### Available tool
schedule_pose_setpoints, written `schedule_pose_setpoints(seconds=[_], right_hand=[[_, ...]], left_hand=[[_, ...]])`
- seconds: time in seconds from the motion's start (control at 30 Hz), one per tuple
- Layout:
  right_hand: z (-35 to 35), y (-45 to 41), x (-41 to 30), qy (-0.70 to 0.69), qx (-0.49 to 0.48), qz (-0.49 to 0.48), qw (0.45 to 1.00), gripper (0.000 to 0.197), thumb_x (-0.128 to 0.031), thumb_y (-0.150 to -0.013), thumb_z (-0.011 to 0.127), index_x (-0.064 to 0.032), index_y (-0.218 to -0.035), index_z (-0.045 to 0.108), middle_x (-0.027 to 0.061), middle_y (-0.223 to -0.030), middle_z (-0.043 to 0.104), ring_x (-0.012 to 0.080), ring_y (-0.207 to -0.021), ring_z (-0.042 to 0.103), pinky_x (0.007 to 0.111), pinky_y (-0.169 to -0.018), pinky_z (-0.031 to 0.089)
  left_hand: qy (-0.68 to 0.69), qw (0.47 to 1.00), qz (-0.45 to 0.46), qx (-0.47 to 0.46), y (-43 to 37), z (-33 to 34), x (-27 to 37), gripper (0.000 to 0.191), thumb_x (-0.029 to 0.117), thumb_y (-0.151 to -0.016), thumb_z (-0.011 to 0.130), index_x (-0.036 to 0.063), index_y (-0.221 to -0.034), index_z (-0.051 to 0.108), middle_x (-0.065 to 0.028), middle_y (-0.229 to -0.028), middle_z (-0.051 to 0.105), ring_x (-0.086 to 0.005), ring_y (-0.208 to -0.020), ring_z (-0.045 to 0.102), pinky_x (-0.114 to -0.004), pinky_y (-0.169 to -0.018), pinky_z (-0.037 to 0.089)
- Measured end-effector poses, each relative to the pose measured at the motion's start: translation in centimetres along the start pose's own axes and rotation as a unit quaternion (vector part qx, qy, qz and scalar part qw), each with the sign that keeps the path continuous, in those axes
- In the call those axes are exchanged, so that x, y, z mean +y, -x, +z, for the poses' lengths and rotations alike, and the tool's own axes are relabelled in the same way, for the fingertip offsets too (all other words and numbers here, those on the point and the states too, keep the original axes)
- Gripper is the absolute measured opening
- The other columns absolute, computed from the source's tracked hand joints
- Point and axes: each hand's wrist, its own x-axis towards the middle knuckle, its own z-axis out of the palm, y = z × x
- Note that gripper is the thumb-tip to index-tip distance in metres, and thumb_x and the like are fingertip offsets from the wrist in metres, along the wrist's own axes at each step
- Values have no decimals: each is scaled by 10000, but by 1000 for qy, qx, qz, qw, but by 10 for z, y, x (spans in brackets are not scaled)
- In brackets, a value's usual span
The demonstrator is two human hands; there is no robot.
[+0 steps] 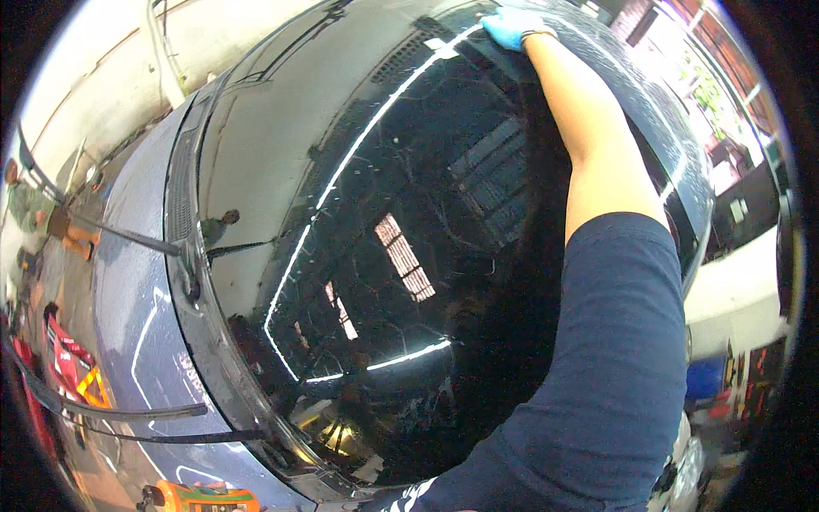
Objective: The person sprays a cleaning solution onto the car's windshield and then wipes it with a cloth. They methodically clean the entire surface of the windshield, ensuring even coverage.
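Note:
My right arm, in a dark blue sleeve, reaches across the car's windshield (397, 192). My right hand (512, 29), in a light blue glove, lies at the far edge of the glass; what is under its fingers is hidden, and its grip cannot be told. At the bottom left, an orange plastic bottle (208, 498) with a black top is above the hood's edge. Small parts of my left hand (219, 485) show around the bottle, the rest being hidden or out of frame. White light streaks and buildings are reflected in the dark glass.
Two wiper arms (128, 409) stand raised off the glass at lower left, and another (128, 237) above them. The blue-grey hood (141, 307) lies left of the cowl (185, 185). A person (38, 211) is at far left, near red and orange equipment (70, 365).

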Motion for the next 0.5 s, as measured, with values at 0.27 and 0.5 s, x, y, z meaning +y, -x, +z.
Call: schedule_pose_setpoints(seconds=[0.27, 0.5], right_hand=[[31, -33, -58, 58, -10, -25, 998, 622, -542, -1026, 332, -133, -1436, 559, 127, -1593, 420, 307, -1409, 479, 483, -1160, 381], [-35, 46, -253, -92, 16, -24, 995, 572, -535, -944, 510, -89, -1231, 726, 195, -1353, 641, 376, -1266, 603, 500, -1040, 487]], left_hand=[[-3, 1000, -1, -10, 0, -9, 5, 765, 140, -799, 836, -47, -1419, 430, -131, -1197, 607, -225, -995, 610, -377, -876, 536], [70, 997, 13, 41, 18, -37, -36, 917, 199, -708, 848, 23, -1471, 370, -158, -1199, 589, -274, -1106, 613, -405, -848, 592]])
